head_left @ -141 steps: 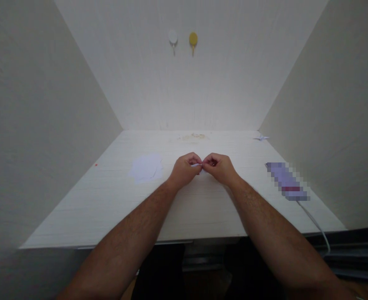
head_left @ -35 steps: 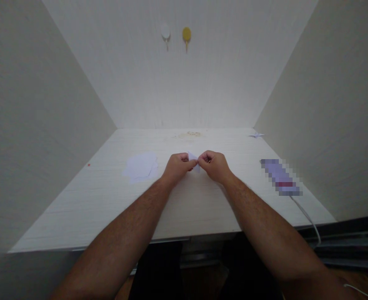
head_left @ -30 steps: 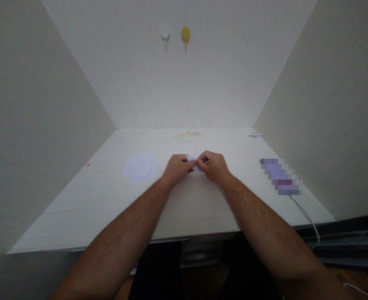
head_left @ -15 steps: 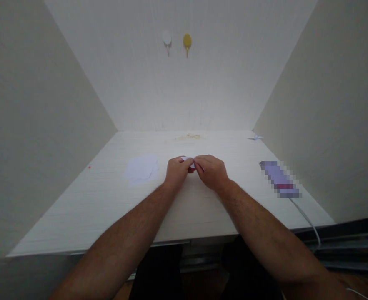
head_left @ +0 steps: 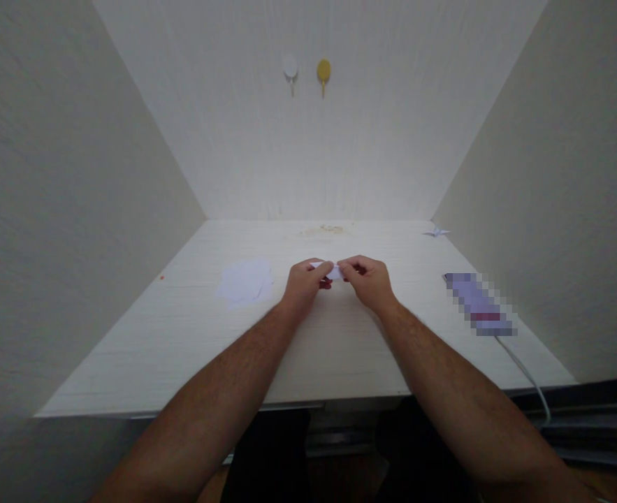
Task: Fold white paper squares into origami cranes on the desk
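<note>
A small folded piece of white paper [head_left: 335,273] is pinched between my two hands above the middle of the white table. My left hand [head_left: 304,283] grips its left part, thumb on top and fingers curled beneath. At the paper's right end, my right hand [head_left: 369,281] pinches with thumb and forefinger. The fingers cover much of the paper, so its full shape is hidden. Left of my left hand lies a loose pile of white paper sheets [head_left: 244,281]. Near the back right corner sits a small white folded paper figure with pointed ends [head_left: 437,232].
On the right of the table [head_left: 334,349] lies a pixelated, phone-like device [head_left: 478,304] with a white cable [head_left: 523,370] running over the front edge. A tiny orange bit [head_left: 162,278] lies by the left wall. White [head_left: 290,68] and yellow [head_left: 323,70] hooks hang on the back wall.
My hands have drawn slightly apart, and more of the folded paper shows between them. My right fingers are less bunched over it. The whole view has shifted a little.
</note>
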A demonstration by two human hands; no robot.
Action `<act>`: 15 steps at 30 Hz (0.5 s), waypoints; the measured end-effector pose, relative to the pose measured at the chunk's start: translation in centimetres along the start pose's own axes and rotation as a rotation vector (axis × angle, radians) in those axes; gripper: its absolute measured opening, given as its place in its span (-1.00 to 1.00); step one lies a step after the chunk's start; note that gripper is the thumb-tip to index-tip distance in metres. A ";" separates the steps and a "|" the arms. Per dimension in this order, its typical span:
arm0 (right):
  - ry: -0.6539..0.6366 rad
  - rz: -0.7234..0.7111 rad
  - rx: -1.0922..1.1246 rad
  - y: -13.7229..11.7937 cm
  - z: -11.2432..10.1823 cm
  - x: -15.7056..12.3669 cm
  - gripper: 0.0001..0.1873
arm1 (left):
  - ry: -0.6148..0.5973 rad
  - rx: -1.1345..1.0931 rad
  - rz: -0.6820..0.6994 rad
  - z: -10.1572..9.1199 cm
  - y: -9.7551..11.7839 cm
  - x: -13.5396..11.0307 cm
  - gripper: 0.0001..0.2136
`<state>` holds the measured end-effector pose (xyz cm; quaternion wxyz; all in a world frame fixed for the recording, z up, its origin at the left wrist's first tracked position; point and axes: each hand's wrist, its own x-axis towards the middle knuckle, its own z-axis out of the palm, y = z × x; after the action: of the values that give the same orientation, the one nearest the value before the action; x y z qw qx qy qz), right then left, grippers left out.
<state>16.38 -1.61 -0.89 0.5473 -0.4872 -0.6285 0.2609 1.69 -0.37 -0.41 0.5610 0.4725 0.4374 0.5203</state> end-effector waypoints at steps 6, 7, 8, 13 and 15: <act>-0.027 0.118 0.147 0.0 -0.3 0.5 -0.82 | -0.036 0.132 0.127 -0.2 -0.2 0.0 -0.76; -0.030 0.109 0.147 -0.1 -0.3 0.5 -0.83 | -0.034 0.146 0.137 -0.4 -0.2 0.0 -0.75; -0.032 0.103 0.142 -0.1 -0.4 0.5 -0.84 | -0.035 0.160 0.148 -0.5 -0.3 0.1 -0.74; -0.053 0.053 0.034 -0.2 -0.7 0.5 -0.86 | -0.058 0.242 0.200 -0.9 -0.4 0.2 -0.74; -0.064 0.017 -0.018 -0.1 -0.8 0.4 -0.86 | -0.048 0.288 0.207 -0.9 -0.2 0.1 -0.76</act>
<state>17.17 -1.41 -0.40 0.5202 -0.4887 -0.6439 0.2755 0.84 -0.19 -0.78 0.4412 0.6026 0.4430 0.4960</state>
